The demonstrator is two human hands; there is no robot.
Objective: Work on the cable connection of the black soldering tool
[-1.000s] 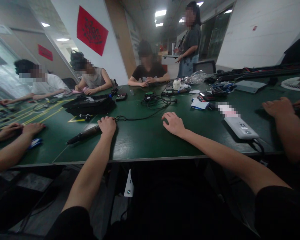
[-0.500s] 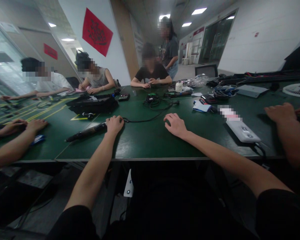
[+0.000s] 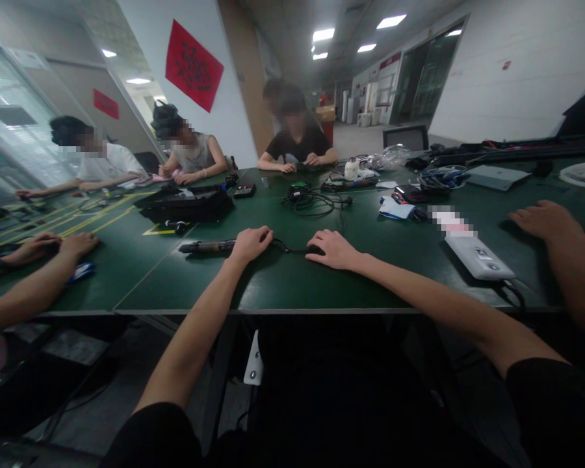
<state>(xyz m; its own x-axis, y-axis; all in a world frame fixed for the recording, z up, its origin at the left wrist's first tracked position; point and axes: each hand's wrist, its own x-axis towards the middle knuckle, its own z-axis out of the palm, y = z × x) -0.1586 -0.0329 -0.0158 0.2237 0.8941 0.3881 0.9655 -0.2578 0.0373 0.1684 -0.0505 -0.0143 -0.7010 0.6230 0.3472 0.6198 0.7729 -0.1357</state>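
Note:
My left hand (image 3: pixel 253 245) is closed around the back end of a dark electric screwdriver (image 3: pixel 207 247), which lies on the green table with its narrow end to the left. From this hand a thin black cord (image 3: pixel 292 250) runs right. My right hand (image 3: pixel 334 249) has its fingers bent over the cord, and a dark piece shows at the fingertips. Whether that piece is a plug or thicker cord I cannot make out. Behind both hands lies a coiled black cable (image 3: pixel 316 203) with a small green board (image 3: pixel 299 187).
A black tray (image 3: pixel 185 205) stands back left. To the right are a white power strip (image 3: pixel 480 257), a blue-and-white cloth (image 3: pixel 396 208) and bundled wires (image 3: pixel 441 179). Other people's hands rest at the left (image 3: pixel 78 244) and right (image 3: pixel 541 218). The table's front edge (image 3: pixel 292 311) is close.
My left hand and the screwdriver have moved right, and the tool has turned more level. My right hand has moved slightly left and closed over the cord. The standing person behind has shifted left.

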